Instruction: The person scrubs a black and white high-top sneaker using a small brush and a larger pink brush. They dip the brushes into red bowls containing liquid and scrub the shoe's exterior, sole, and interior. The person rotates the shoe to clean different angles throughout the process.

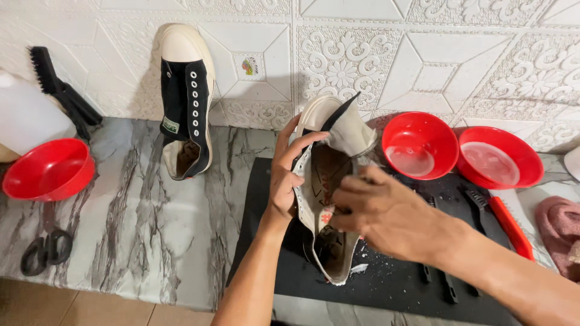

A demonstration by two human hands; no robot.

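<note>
A black-and-white canvas shoe (329, 142) without laces stands on its heel over a black mat (386, 281), its tongue pulled up and its opening facing me. My left hand (287, 175) grips the shoe's left side near the eyelets. My right hand (377, 211) reaches across the opening, fingers pressed into the inside of the shoe; whether it holds anything there is hidden. A matching black shoe (187, 99) leans upright against the tiled wall at the left, apart from both hands.
Two red bowls with clear liquid (420, 145) (498, 157) sit behind the mat. A red-handled brush (504, 220) and pink cloth (559, 232) lie at the right. At the left are a red bowl (48, 169), scissors (45, 247), a black brush (60, 90) and a white jug (27, 115).
</note>
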